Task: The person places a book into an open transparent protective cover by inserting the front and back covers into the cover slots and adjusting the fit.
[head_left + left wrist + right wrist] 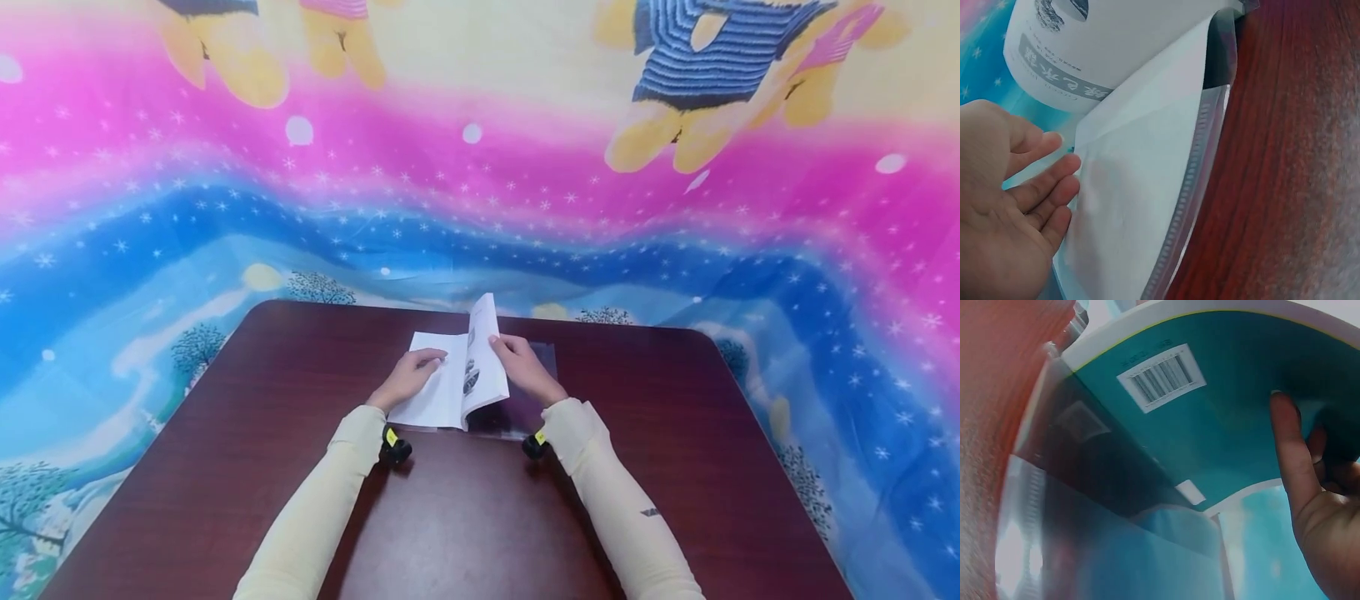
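Observation:
A book (pixel 491 367) stands open on the table, its right-hand block of pages lifted nearly upright. My right hand (pixel 522 367) grips that block by its outer edge; in the right wrist view its fingers (pixel 1294 444) lie against the teal back cover (pixel 1229 437), which bears a barcode (pixel 1161 380). A clear plastic sleeve (pixel 1029 525) spreads beside this cover. My left hand (pixel 405 377) is over the white left side (pixel 427 407) of the book. Seen from the left wrist, its loosely bent fingertips touch the edge of the white sheet (pixel 1135 181), which lies over clear plastic (pixel 1200 156).
The dark red-brown wooden table (pixel 465 517) stretches around the book. Behind it hangs a colourful curtain (pixel 450 183) with bears, snowflakes and trees. Black wrist devices (pixel 395 450) with yellow tags sit below both hands.

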A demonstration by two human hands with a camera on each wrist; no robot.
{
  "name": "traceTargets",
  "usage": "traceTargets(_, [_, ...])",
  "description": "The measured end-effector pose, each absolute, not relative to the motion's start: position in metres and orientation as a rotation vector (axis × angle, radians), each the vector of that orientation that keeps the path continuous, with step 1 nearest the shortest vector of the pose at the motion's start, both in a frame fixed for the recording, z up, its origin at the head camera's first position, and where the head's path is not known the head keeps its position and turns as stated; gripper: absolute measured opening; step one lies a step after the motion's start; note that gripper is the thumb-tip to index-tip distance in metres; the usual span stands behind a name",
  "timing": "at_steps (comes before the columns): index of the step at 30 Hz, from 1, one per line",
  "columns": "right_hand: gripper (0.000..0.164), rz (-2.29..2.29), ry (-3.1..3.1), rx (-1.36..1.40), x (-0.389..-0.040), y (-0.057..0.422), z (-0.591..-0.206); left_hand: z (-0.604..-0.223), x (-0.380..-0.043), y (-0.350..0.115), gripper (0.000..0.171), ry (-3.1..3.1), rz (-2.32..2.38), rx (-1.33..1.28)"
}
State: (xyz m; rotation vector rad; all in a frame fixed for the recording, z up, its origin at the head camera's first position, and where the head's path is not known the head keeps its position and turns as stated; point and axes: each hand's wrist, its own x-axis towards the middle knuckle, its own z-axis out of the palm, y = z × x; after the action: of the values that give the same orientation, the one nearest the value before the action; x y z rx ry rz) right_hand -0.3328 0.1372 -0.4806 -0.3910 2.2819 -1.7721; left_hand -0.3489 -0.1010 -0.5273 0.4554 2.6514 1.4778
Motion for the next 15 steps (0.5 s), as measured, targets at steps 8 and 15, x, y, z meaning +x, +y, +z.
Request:
traceTargets(8, [0.050,-1.727,2.323,-0.389,-0.331,0.120,-0.488,-0.527,-0.349,-0.111,0.040,2.464,1.727,0.261])
traceTargets(15, [0.050,-1.693,2.358,-0.368,-0.332,0.110,-0.492,-0.524,-0.346,-0.116,0.046,2.321,1.900,0.183])
